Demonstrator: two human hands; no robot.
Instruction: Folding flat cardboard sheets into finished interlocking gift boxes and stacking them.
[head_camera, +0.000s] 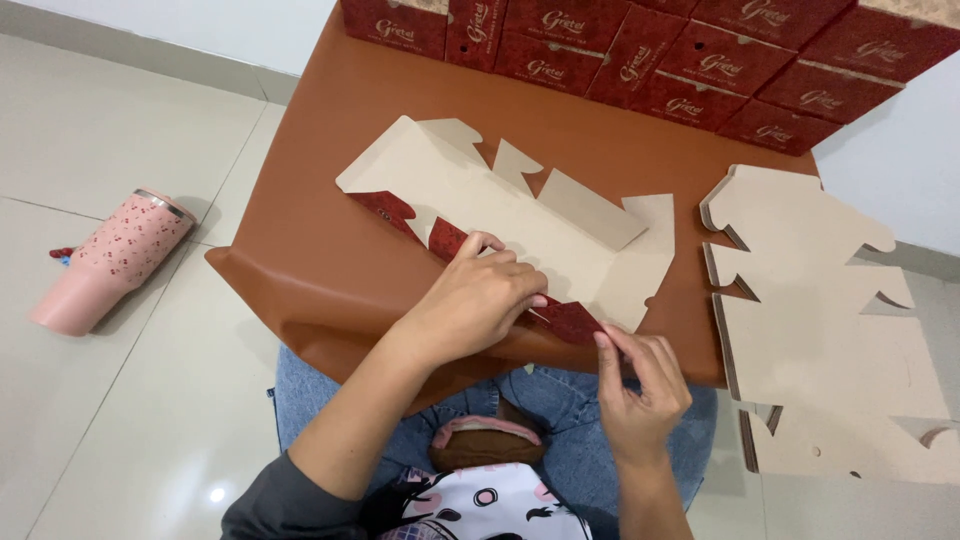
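Note:
A flat die-cut cardboard box blank (520, 225), beige inside and red outside, lies on the brown table (310, 250) in front of me. My left hand (480, 295) presses down on its near edge, fingers bent over a folded red flap. My right hand (640, 385) pinches the red corner flap (570, 320) at the blank's near right end, close to the table's front edge.
A stack of flat beige blanks (810, 320) lies at the right, overhanging the table. Several assembled red boxes (640, 55) line the far edge. A pink tumbler (110, 260) lies on the tiled floor to the left. My knees in jeans are below the table.

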